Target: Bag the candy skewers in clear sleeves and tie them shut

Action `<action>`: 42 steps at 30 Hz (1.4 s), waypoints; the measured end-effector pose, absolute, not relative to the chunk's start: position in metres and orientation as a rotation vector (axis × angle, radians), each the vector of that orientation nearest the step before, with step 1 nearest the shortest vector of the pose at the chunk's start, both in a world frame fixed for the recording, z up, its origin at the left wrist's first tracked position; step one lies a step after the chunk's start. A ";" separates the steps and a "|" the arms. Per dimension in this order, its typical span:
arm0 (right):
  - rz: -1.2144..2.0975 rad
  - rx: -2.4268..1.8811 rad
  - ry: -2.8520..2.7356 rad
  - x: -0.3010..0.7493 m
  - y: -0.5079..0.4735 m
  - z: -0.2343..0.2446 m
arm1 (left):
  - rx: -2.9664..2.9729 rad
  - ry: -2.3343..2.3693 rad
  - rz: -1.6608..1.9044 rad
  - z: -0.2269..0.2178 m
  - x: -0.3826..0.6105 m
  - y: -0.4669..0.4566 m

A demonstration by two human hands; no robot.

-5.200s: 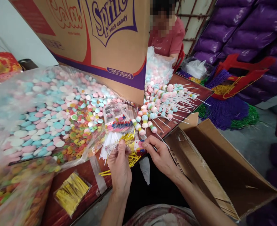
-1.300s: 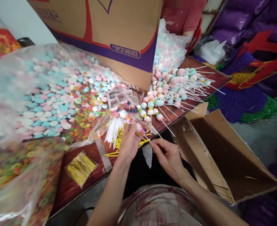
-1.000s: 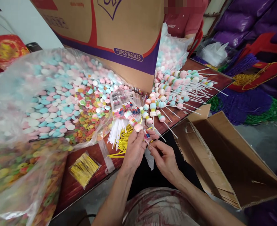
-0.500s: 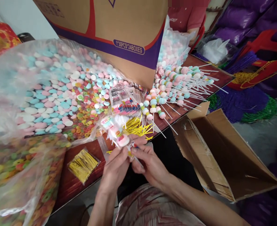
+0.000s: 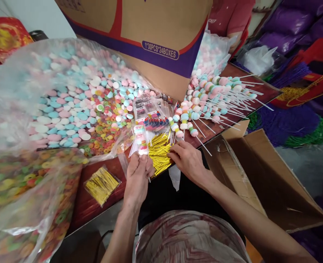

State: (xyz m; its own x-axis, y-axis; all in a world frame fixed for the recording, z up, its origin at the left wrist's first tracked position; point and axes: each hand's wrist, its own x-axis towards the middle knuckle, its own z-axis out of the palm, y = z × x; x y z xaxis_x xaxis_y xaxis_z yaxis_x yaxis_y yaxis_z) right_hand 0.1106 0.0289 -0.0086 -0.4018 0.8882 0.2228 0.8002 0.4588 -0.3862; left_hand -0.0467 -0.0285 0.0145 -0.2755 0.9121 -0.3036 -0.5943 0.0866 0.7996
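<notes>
My left hand point(image 5: 139, 170) is closed round the lower end of a marshmallow skewer point(image 5: 141, 140), which stands upright in a clear wrapper. The tip of its white stick shows below my fingers. To the right, my right hand point(image 5: 187, 160) reaches to the edge of a pile of gold twist ties point(image 5: 159, 151), thumb and fingers pinched on the ties. Just behind the pile lie printed clear bags point(image 5: 153, 118). Several unwrapped marshmallow skewers point(image 5: 185, 117) lie beyond my right hand, their sticks pointing right.
A big bag of marshmallows point(image 5: 65, 113) and gummy rings point(image 5: 106, 135) spreads over the left. Nearer are another bag of gummy rings point(image 5: 41, 204) and a packet of twist ties point(image 5: 102, 185). A large carton point(image 5: 150, 33) stands behind; an open carton point(image 5: 276, 182) sits right. A person point(image 5: 230, 18) is beyond.
My hands were together at the wrapper's lower end; now they are apart. My right hand has moved right to the twist ties. The wrapped skewer has swung from tilted to upright.
</notes>
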 end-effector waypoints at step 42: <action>1.366 -1.065 -1.365 0.100 0.023 -0.007 | 0.493 0.964 1.497 0.004 -0.007 -0.004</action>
State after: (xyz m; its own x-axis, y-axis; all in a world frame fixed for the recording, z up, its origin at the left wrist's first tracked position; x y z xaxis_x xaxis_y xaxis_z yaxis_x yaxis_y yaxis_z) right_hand 0.1005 0.0232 -0.0068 -0.2216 0.9749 0.0221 -0.0231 0.0175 -0.9996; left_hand -0.0072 -0.0044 0.0038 -0.1826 0.9568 -0.2262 -0.6023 0.0730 0.7949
